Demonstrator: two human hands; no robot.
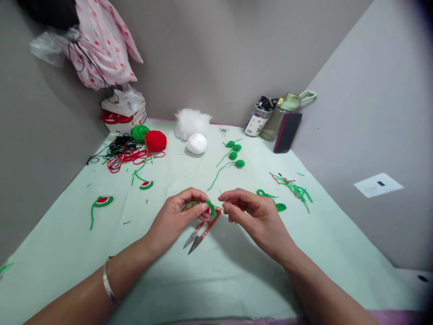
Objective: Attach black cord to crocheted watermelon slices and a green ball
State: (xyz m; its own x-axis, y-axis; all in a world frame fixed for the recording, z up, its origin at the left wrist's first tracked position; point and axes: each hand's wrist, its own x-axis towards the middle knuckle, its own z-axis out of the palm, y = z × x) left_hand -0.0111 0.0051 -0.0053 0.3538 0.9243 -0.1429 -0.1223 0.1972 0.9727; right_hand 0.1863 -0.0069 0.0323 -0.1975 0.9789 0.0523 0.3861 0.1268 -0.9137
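Observation:
Between the fingers of my left hand (184, 208) is a small crocheted watermelon slice (211, 207), green-edged with red, partly hidden by the thumb. My right hand (253, 216) pinches a thin needle (221, 195), its tip pointing up. A strand of green yarn runs from the slice toward the right fingertips. Orange-handled thread snips (203, 232) lie on the table just below the slice, blades toward me. Two finished-looking watermelon slices lie to the left: one (103, 201) with a green tail, another (146, 185) farther back.
Small green crocheted balls (240, 163) with tails lie beyond my hands. Green yarn scraps (297, 189) and a green crocheted piece (280, 207) are at right. Red (155, 141) and white yarn balls (196, 143), stuffing (192, 123), a phone (287, 133) and a bottle (270, 124) stand at the back.

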